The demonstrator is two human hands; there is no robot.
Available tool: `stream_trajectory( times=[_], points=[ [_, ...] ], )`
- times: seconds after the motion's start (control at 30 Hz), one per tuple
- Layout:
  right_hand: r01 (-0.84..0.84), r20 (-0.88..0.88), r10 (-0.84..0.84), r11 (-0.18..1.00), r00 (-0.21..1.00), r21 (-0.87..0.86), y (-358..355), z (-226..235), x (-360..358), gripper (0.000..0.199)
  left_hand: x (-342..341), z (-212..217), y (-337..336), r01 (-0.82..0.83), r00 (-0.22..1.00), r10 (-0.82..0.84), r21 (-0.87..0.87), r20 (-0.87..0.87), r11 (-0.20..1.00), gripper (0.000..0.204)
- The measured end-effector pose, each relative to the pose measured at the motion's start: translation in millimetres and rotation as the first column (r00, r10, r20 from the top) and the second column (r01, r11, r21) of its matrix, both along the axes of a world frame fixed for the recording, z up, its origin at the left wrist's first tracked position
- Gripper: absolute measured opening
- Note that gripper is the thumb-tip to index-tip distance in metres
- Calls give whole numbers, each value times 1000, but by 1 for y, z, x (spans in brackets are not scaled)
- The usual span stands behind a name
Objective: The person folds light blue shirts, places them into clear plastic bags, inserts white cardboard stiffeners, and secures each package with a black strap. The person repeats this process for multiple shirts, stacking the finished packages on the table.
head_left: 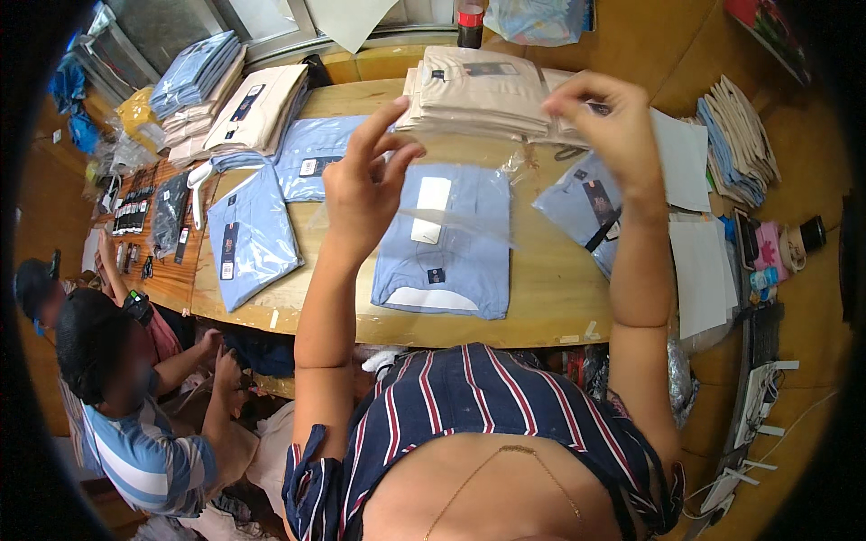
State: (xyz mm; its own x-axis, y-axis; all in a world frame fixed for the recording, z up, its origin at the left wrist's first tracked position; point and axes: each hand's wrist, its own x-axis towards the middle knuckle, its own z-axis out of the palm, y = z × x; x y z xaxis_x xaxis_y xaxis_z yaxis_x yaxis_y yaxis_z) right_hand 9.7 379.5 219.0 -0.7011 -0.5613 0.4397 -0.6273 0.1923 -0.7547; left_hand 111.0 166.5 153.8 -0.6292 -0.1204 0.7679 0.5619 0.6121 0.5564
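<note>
Two hands raised apart: left hand (365, 185) and right hand (603, 122) pinch clear plastic bag (451, 194) (stretched between them) above folded light-blue shirt (444, 243) on wooden table (541, 307).

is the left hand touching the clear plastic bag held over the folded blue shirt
Touching. The head view shows the left hand pinching the clear plastic bag at its left edge, above the folded blue shirt.

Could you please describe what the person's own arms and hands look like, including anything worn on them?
Both forearms are bare, with no sleeves reaching them. The left hand and right hand wear no gloves; no rings, watch or bracelet can be made out. The person wears a sleeveless navy top with red and white stripes and a thin gold-coloured necklace.
</note>
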Motion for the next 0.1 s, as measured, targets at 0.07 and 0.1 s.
stream_trajectory(
  times=[0.07,0.1],
  points=[
    [-68,52,75,990,996,-125,10,8,-15,6,4,-3,-3,-1,999,-2,64,55,998,51],
    [-99,71,105,992,992,-84,10,11,-19,9,9,2,-2,-78,991,84,-59,108,995,54]
  ],
)
